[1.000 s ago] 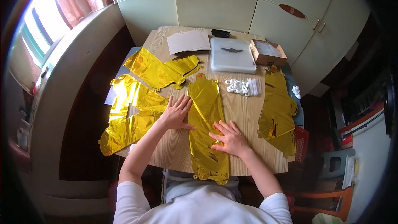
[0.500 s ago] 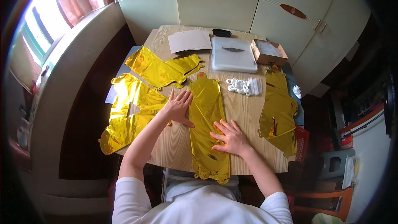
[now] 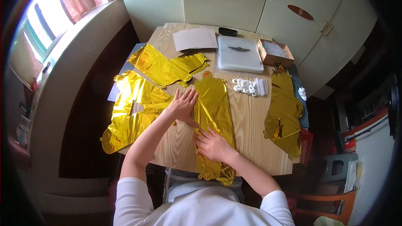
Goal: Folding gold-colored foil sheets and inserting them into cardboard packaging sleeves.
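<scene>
A long gold foil balloon [image 3: 212,104], flat and uninflated, lies lengthwise in front of me, with a red spot at its far tip. Its near end hangs slightly over the table's front edge. My left hand [image 3: 183,106] rests beside its left edge, fingers stretched out, touching the wood and the foil's border. Across the lower half of the balloon lies my right hand [image 3: 213,145], palm down with fingers extended to the left. Neither hand grips anything. More flat gold foil balloons lie to the left [image 3: 138,109], the far left [image 3: 167,65] and the right [image 3: 282,109].
On the wooden table [image 3: 249,142] sit pale sheets [image 3: 194,39], a stack of clear plastic bags [image 3: 238,54], a black object [image 3: 227,31], an open cardboard box [image 3: 276,53] and coiled white cord [image 3: 245,86] beside clear tubes [image 3: 261,87]. A chair [image 3: 339,205] stands at lower right.
My right hand has slid leftward across the foil, from its right edge toward the middle and left edge. My left hand stays about where it was. The view has shifted slightly.
</scene>
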Tool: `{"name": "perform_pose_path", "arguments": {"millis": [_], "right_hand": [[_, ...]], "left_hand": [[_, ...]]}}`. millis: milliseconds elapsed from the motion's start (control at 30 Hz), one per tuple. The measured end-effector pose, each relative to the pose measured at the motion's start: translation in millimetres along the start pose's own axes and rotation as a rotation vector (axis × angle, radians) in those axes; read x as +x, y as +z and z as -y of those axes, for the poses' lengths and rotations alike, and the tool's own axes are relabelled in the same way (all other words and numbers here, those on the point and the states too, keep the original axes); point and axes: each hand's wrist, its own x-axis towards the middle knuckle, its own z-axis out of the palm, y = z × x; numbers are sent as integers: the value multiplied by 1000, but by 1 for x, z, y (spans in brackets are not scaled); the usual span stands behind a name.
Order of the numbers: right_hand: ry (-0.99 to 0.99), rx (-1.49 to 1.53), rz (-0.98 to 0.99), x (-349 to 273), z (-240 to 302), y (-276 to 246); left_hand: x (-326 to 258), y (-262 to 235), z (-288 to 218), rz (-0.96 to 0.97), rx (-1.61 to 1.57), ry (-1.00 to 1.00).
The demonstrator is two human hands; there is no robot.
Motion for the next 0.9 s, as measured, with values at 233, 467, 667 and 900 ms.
{"name": "perform_pose_path", "arguments": {"millis": [233,467,667,900], "right_hand": [[49,32,67,-14,25,-2],[88,131,46,-24,42,0],[79,130,42,-29,44,1],[82,157,44,-30,46,-2]], "left_hand": [[5,1,3,-8,-14,-23],[16,10,14,-10,-7,-48],[20,4,14,32,-78,-113],[26,13,12,-94,-90,-160]]}}
